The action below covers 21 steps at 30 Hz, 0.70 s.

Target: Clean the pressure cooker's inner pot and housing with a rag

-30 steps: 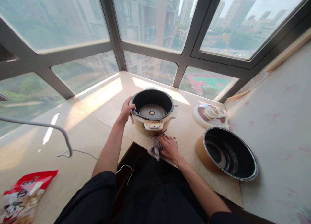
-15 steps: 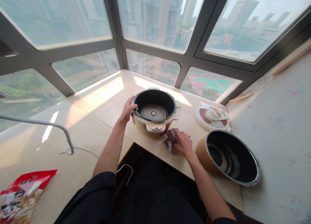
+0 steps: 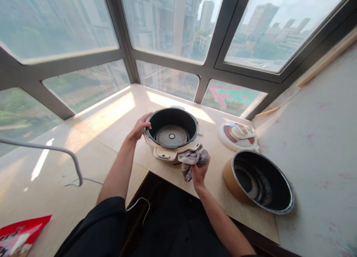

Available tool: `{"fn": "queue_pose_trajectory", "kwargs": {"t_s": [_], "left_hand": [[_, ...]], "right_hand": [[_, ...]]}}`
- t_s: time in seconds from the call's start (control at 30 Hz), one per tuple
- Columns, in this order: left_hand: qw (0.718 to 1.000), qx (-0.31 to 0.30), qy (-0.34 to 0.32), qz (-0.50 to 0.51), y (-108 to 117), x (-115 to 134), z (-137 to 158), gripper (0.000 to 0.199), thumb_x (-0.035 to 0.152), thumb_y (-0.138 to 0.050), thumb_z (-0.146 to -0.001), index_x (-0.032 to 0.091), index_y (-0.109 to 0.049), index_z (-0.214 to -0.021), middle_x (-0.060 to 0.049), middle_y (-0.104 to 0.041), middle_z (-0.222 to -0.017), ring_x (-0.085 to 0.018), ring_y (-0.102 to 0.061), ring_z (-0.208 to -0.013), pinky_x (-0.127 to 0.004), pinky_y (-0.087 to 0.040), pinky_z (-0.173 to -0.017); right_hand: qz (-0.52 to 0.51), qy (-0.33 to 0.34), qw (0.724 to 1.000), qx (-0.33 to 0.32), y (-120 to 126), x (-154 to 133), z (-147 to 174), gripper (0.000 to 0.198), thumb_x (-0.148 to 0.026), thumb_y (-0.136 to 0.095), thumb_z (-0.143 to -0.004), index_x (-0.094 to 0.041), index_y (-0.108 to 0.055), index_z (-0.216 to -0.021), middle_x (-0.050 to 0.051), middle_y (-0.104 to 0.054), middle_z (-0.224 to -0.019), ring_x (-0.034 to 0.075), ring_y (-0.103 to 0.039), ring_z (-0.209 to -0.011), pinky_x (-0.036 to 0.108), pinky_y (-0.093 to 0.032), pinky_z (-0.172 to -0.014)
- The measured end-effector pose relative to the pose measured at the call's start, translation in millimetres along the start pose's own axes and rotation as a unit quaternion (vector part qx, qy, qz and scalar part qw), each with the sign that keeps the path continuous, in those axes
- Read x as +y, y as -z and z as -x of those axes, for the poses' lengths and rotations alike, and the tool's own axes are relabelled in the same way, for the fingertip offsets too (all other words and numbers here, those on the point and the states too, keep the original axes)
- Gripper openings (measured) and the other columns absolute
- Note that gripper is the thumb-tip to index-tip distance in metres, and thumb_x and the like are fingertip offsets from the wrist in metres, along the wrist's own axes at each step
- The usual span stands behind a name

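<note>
An electric pressure cooker base (image 3: 164, 156), cream outside with a black inside wall, stands on the counter with its lid off. My left hand (image 3: 139, 127) grips its left rim, thumb over the edge. A grey-brown cloth (image 3: 192, 158) is bunched in my right hand (image 3: 200, 172), which presses it against the outer rim at the cooker's front right. Inside the cooker a round grey heating plate (image 3: 170, 135) with a small centre button shows. Part of the front right rim is hidden by the cloth.
To the right, a black-lined inner pot (image 3: 262, 182) lies tilted by the wall. Behind it rests the white and brown lid (image 3: 238, 135). A grey cable (image 3: 64, 150) arcs over the left counter, and a red snack bag (image 3: 23, 234) lies near left. Windows edge the counter.
My right hand has lifted the cloth from the counter up to the cooker's front right rim. The cooker has turned slightly, its front handle shifting left. My left hand keeps its grip.
</note>
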State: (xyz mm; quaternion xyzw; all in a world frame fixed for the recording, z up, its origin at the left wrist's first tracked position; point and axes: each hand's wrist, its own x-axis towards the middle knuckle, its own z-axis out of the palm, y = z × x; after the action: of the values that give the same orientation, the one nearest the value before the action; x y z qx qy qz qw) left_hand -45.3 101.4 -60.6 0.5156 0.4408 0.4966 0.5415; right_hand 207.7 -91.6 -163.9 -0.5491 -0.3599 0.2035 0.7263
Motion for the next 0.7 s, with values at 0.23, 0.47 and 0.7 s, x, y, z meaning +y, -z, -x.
{"fn": "queue_pose_trajectory", "kwargs": {"t_s": [0.23, 0.47, 0.7], "left_hand": [[0.997, -0.066, 0.044, -0.010, 12, 15, -15, 0.077, 0.013, -0.061, -0.046, 0.016, -0.074, -0.122, -0.004, -0.076, -0.104, -0.024, -0.063, -0.092, -0.026, -0.047, -0.065], [0.996, -0.056, 0.066, -0.018, 18, 19, -28, 0.071, 0.015, -0.062, -0.045, 0.016, -0.077, -0.115, -0.008, -0.076, -0.105, -0.028, -0.066, -0.090, -0.030, -0.052, -0.064], [0.990, 0.086, 0.071, -0.090, 10, 21, -17, 0.084, 0.015, -0.071, -0.044, 0.014, -0.066, -0.128, -0.017, -0.068, -0.129, -0.039, -0.058, -0.127, -0.044, -0.050, -0.100]], "right_hand": [[-0.085, -0.049, 0.993, 0.072, -23, 28, -33, 0.055, -0.036, -0.083, -0.071, -0.021, -0.059, -0.119, 0.005, -0.070, -0.116, 0.021, -0.067, -0.105, 0.043, -0.054, -0.098], [-0.172, -0.066, 0.983, -0.022, -42, 31, -106, 0.043, -0.037, -0.079, -0.074, -0.018, -0.068, -0.111, 0.007, -0.073, -0.119, 0.022, -0.067, -0.110, 0.043, -0.049, -0.104], [-0.158, -0.095, 0.981, -0.053, -25, 46, -75, 0.050, -0.040, -0.079, -0.073, -0.020, -0.066, -0.116, 0.009, -0.071, -0.124, 0.023, -0.067, -0.110, 0.045, -0.049, -0.104]]}}
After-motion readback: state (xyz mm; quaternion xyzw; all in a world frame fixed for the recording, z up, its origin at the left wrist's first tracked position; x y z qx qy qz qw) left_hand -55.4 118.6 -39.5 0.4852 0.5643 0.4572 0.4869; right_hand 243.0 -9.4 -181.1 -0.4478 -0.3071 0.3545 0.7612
